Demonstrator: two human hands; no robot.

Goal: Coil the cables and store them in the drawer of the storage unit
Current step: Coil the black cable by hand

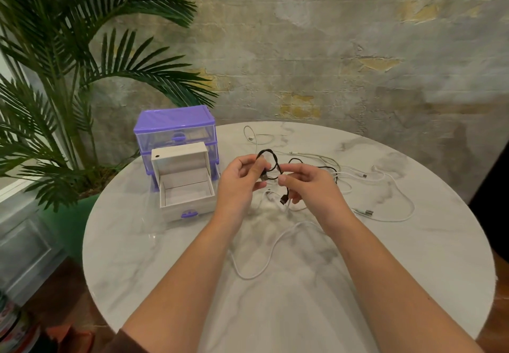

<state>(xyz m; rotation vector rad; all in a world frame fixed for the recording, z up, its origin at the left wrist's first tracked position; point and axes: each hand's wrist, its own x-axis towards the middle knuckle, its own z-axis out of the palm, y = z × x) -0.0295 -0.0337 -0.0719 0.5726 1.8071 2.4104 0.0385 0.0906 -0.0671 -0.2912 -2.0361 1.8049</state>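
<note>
A black cable is held above the middle of the round marble table, looped between both hands. My left hand pinches the loop and one plug. My right hand grips the cable further along, and a black plug hangs below it. Several white cables lie loose on the table under and to the right of my hands. The purple storage unit stands at the table's left rear. Its bottom drawer is pulled out, and a small white box with a raised lid sits in it.
A large palm plant in a green pot stands left of the table, behind the storage unit. A rough plaster wall runs behind. The table edge curves close on the left and right.
</note>
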